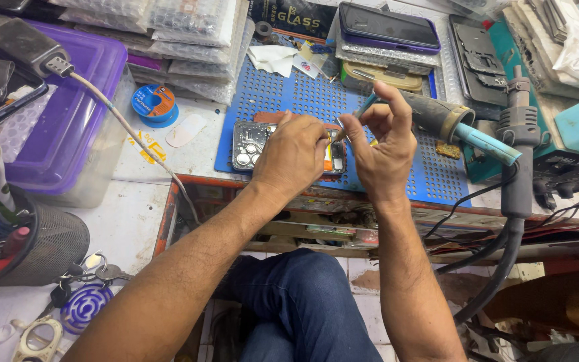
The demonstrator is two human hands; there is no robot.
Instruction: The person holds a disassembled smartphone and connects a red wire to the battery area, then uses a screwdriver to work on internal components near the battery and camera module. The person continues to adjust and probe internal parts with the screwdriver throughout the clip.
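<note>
an opened phone (263, 144), back cover off and its insides bare, lies on the blue perforated mat (289, 94) on the table; the left hand (294, 155) pinches something small over it, the right hand (380, 151) grips a soldering iron (437, 115); the phone is not yet closed up.

A blue mat (397, 167) dotted with rows of small holes covers the bench, with a silver-framed opened phone (249, 144) on it showing a patch of yellow and orange. The soldering iron (450, 121) has a dark, worn grip, a tan band and a light blue end. A purple tray (82, 100) sits beside a blue spool (154, 102) with an orange middle. A black phone (387, 25) in a purple case lies on bubble wrap. The hot air wand (519, 127) is grey. The black mesh pot (51, 245) holds red handles. The person's trousers (303, 302) are dark blue denim.
</note>
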